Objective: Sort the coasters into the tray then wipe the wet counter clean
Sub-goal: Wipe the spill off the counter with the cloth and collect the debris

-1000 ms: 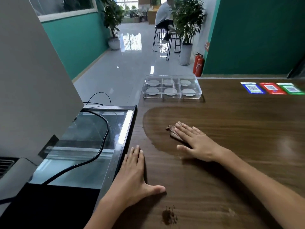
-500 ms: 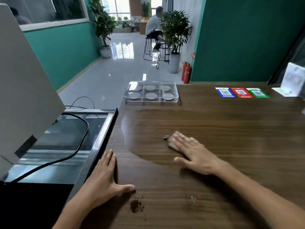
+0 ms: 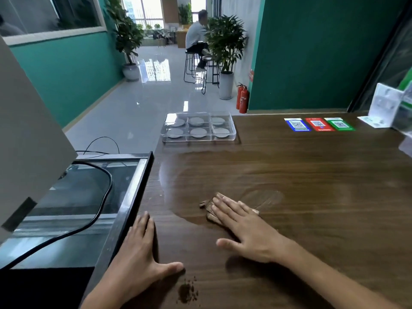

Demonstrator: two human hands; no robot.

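The left hand (image 3: 136, 253) lies open and flat at the counter's (image 3: 312, 208) near edge, steadying. The right hand (image 3: 243, 230) presses a brown cloth (image 3: 209, 205) flat-palmed into the wet patch (image 3: 200, 175). With all six coasters (image 3: 198, 132) lying in the tray (image 3: 198, 139) at the far edge, wiping is underway; next, I judge, sweep the cloth across the remaining sheen.

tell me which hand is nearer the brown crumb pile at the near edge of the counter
Left. The left hand lies flat with its thumb tip just above the crumb pile. The right hand is farther up the counter, pressing the cloth.
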